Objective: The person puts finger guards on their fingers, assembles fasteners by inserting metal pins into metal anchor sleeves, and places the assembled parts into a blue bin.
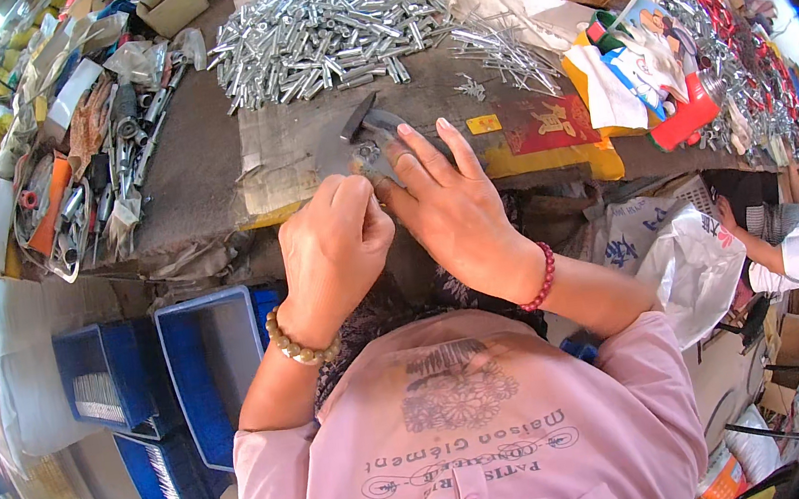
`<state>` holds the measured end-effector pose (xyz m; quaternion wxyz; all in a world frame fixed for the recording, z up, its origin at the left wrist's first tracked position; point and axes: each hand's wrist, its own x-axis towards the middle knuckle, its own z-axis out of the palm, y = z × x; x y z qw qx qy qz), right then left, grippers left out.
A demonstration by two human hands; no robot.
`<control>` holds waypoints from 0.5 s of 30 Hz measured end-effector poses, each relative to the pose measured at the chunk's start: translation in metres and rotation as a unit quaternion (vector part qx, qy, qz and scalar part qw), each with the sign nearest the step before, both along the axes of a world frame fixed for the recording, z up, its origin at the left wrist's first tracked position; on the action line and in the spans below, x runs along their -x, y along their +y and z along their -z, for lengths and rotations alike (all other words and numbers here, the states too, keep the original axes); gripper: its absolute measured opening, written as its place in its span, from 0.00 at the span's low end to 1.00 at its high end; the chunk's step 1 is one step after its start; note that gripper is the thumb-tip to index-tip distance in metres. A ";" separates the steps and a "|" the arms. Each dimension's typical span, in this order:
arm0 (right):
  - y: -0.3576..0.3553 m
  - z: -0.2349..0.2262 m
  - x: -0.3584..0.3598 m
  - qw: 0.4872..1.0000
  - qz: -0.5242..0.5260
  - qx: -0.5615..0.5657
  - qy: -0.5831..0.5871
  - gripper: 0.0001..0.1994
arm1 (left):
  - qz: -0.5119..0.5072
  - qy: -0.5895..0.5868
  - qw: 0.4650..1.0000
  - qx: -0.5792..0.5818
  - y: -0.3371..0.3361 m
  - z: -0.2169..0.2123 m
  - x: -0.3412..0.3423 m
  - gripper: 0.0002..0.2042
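From where I stand, the left hand (336, 229) has its grip curled closed, though I cannot tell whether it pinches anything; the right hand (448, 198) is open just beside it, fingers spread over the table (198, 140), perhaps to steady what lies beneath; a dark hammer head (359, 116) and a small round metal part (366, 150) sit just beyond; the metal sleeves (330, 31) are heaped farther back, seemingly within reach without crowding the hands

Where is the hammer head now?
The hammer head is in the head view's upper middle, slightly left of centre, between the silver metal pile and the left hand, with the right hand to its lower right.
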<state>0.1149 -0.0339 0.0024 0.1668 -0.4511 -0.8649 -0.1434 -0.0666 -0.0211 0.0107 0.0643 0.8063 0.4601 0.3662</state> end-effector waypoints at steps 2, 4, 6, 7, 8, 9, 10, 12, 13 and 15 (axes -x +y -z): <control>0.002 0.004 0.002 1.000 -0.004 0.000 0.031 0.19 | 0.006 -0.017 1.000 -0.009 -0.002 0.001 -0.001 0.06; 0.006 0.013 0.006 0.998 -0.008 -0.002 0.062 0.18 | -0.015 -0.017 1.000 -0.019 0.000 0.004 -0.001 0.06; 0.010 0.022 0.009 0.992 -0.018 -0.002 0.122 0.22 | -0.025 -0.021 0.999 -0.016 -0.004 0.005 0.000 0.06; 0.011 0.020 0.010 0.993 -0.018 -0.003 0.120 0.22 | -0.035 -0.023 0.999 -0.012 -0.006 0.005 0.000 0.05; 0.009 0.015 0.011 0.984 -0.025 0.036 0.171 0.27 | -0.036 -0.025 0.999 -0.013 -0.007 0.003 0.000 0.05; 0.007 0.012 0.011 0.972 -0.033 0.076 0.220 0.32 | -0.008 -0.087 0.996 0.011 -0.009 -0.001 0.001 0.04; 0.005 0.015 0.010 0.973 -0.034 0.074 0.217 0.32 | 0.020 -0.150 0.988 0.033 -0.010 -0.003 -0.001 0.03; 0.003 0.022 0.005 0.802 -0.170 0.274 0.504 0.45 | 0.012 -0.192 0.980 0.051 -0.008 0.003 0.003 0.04; 0.001 0.022 0.005 0.802 -0.169 0.276 0.502 0.45 | 0.005 -0.229 0.971 0.074 -0.009 0.006 0.005 0.06; -0.003 0.023 0.005 0.645 -0.225 0.444 0.580 0.48 | 0.012 -0.222 0.972 0.070 -0.011 0.002 0.000 0.05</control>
